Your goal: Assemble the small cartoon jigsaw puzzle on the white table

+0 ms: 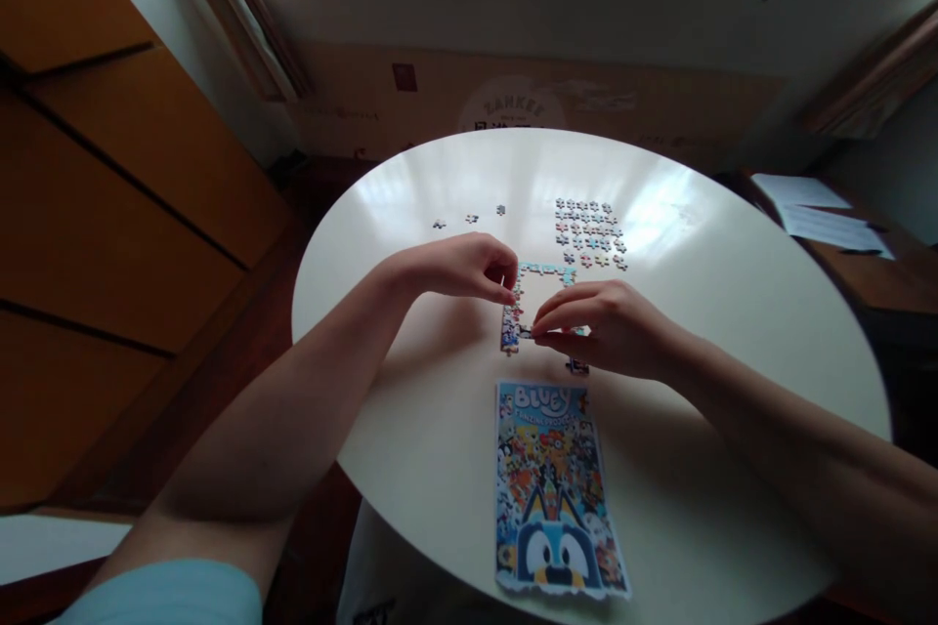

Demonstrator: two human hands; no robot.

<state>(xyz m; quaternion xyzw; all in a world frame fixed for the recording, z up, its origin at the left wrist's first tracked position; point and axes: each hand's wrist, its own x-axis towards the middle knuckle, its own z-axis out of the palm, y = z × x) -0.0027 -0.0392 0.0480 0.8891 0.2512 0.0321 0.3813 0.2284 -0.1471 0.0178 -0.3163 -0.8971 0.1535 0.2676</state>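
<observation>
A partly joined jigsaw puzzle [511, 324] lies in the middle of the round white table, its border strips framing a bare centre. My left hand [476, 266] rests at the puzzle's left side, fingers curled and thumb tip by the edge; whatever they may grip is hidden. From the right, my right hand [605, 320] reaches in with thumb and fingers pinched on a small puzzle piece [526, 333] at the lower border. Part of the right border is covered by this hand. A short joined section [578, 367] shows beneath it.
Loose pieces [588, 232] sit in rows behind the puzzle on the right, with a few stray pieces [472, 218] at left. A Bluey picture sheet [549, 488] lies nearest me. Papers [828, 215] rest on a brown surface at right; wooden cabinets [109, 215] stand left.
</observation>
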